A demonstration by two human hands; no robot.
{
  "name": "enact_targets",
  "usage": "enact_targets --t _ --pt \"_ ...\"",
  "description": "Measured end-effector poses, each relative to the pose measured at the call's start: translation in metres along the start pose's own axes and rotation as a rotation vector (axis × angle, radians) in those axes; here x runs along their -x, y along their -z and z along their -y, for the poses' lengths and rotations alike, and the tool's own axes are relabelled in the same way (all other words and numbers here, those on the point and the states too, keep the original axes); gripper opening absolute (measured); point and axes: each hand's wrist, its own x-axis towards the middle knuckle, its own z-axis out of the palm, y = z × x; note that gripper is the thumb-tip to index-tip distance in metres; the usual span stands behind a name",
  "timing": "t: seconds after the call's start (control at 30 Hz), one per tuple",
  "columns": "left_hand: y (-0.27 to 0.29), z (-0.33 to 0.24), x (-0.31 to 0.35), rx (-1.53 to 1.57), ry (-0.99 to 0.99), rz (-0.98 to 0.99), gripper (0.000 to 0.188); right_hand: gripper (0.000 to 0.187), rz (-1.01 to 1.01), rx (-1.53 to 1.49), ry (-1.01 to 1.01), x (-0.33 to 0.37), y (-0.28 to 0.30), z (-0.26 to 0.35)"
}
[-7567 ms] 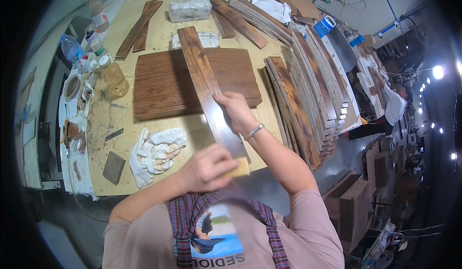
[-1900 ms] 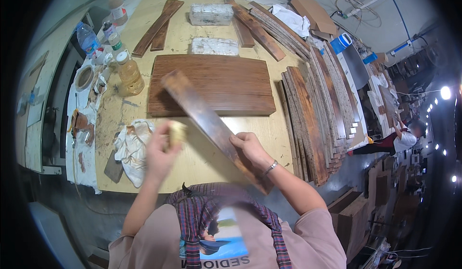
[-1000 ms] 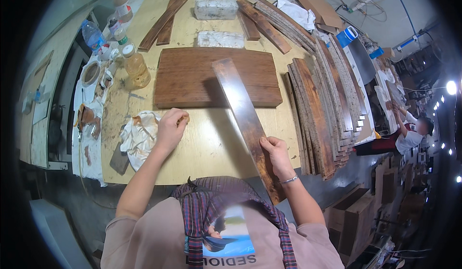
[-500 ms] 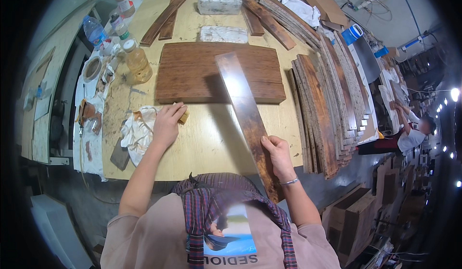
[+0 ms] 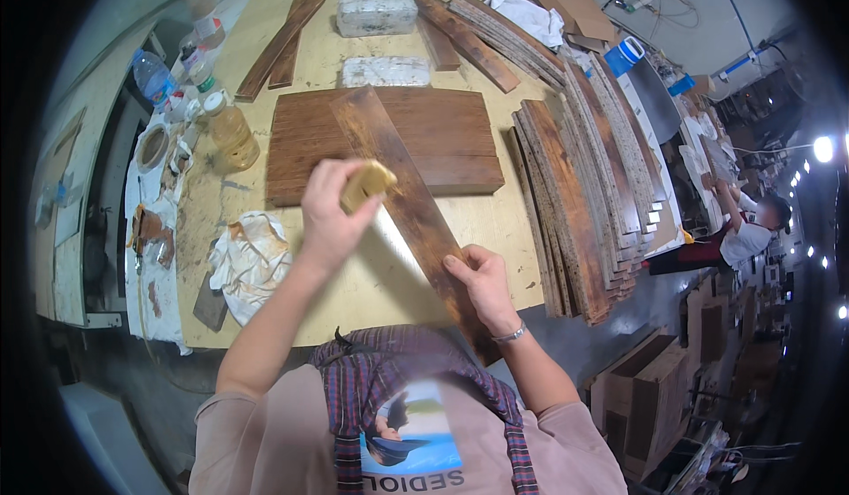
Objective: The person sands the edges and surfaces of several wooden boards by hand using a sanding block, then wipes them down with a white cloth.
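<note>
A long, dark brown wooden plank [image 5: 402, 176] slants across the middle, its near end close to my apron. My right hand [image 5: 480, 284] grips it near that end, thumb on the top face. In my left hand [image 5: 336, 207] is a yellowish block [image 5: 367, 185], perhaps a sponge, held beside the plank's left edge; whether they touch I cannot tell. Behind the plank lies a neat stack of brown boards [image 5: 305, 141], partly covered by it. A stained white cloth [image 5: 250, 260] lies crumpled on the table, left of my left forearm.
Several planks stand stacked on edge [image 5: 566, 221] at the right. A jar of amber liquid [image 5: 232, 132] and plastic bottles [image 5: 152, 77] are at the left. Two whitish wrapped blocks [image 5: 378, 17] sit at the back. Another person [image 5: 743, 238] is off to the right.
My left hand has lifted the yellowish block off the table and carried it up and right to the plank. The plank has tilted, losing its bright glare. The view has shifted slightly.
</note>
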Motion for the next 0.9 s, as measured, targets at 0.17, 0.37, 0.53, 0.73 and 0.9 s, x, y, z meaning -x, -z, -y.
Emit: enact_targets --t 0.17,0.37,0.53,0.73,0.9 --pt "-0.028 -0.029 0.088 0.228 -0.214 0.485 0.042 0.018 -0.039 -0.057 0.086 -0.042 0.003 -0.004" --pt "-0.023 -0.032 0.02 0.145 -0.223 0.212 0.047 0.02 -0.16 -0.298 0.127 -0.078 -0.007 0.015" --pt "-0.033 -0.033 0.065 0.116 -0.331 0.382 0.047 0.025 -0.252 -0.41 0.183 -0.1 -0.014 0.036" --pt "-0.007 -0.014 0.076 0.159 -0.246 0.405 0.047 0.021 -0.297 -0.29 0.214 -0.102 0.013 0.039" --pt "-0.019 -0.029 0.026 0.092 -0.26 0.204 0.044 0.02 -0.123 -0.163 0.067 -0.065 0.002 0.016"
